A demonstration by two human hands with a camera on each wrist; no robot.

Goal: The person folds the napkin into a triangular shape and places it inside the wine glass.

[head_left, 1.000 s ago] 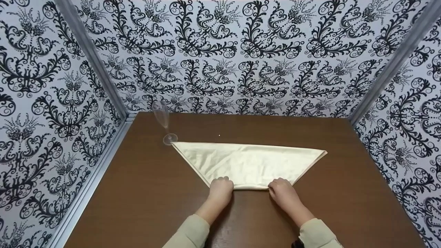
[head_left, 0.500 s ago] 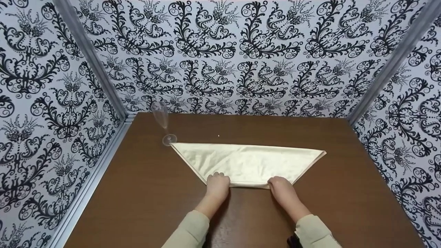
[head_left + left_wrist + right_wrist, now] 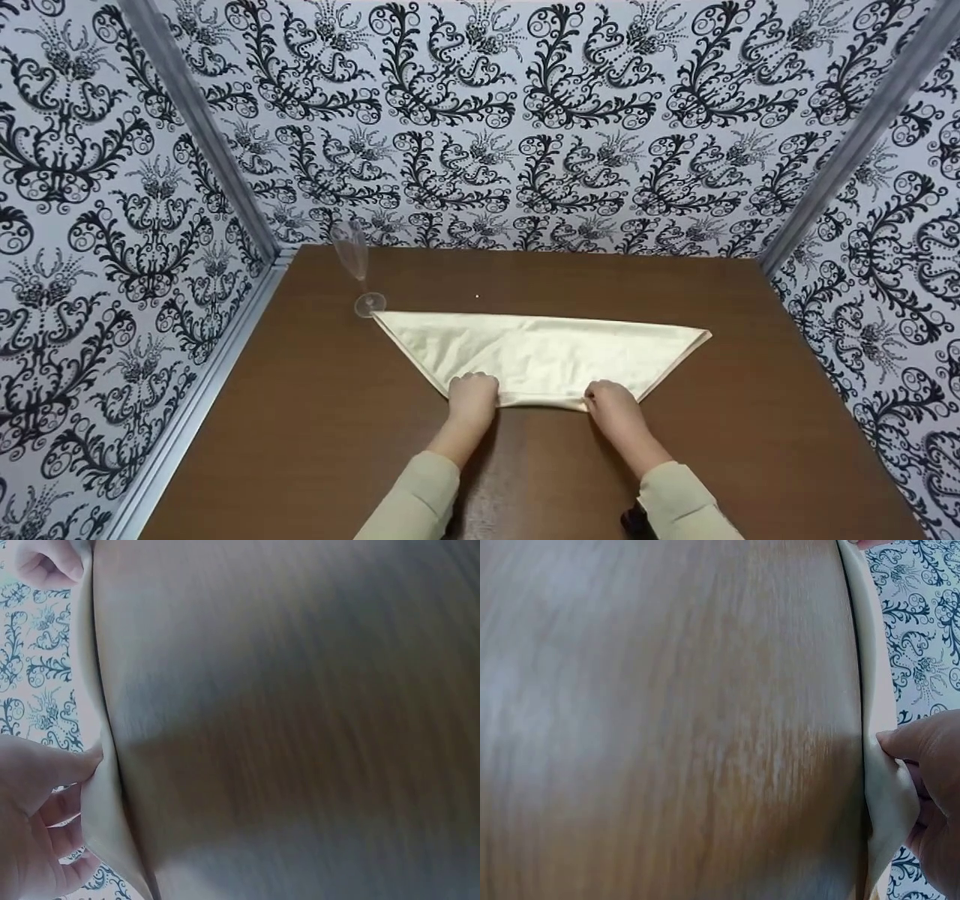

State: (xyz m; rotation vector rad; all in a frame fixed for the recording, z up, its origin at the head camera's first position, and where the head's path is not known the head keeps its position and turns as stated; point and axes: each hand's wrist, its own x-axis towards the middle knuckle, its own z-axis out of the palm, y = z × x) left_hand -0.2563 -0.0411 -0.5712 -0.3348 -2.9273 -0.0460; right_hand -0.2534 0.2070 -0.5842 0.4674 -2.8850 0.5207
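Observation:
A cream cloth napkin [image 3: 540,352], folded into a wide trapezoid, lies on the brown table with its short edge toward me. My left hand [image 3: 472,401] pinches that near edge at its left end, fingers curled over the top. At the right end of the same edge, my right hand [image 3: 615,409] pinches the fabric. In the left wrist view the left thumb and fingers [image 3: 45,817] grip the napkin's rolled edge [image 3: 105,810]. The right wrist view has the right hand [image 3: 934,787] nipping a fold of the napkin [image 3: 889,795] between thumb and fingers.
A clear champagne flute [image 3: 352,259] stands at the back left, its base beside the napkin's far left corner. Patterned walls [image 3: 480,135] enclose the brown table [image 3: 315,450] at the back and both sides. A tiny white speck [image 3: 477,296] shows beyond the napkin.
Both hands have shifted slightly away from me along with the napkin's near edge, the left one more. Its far edge stays nearly where it was.

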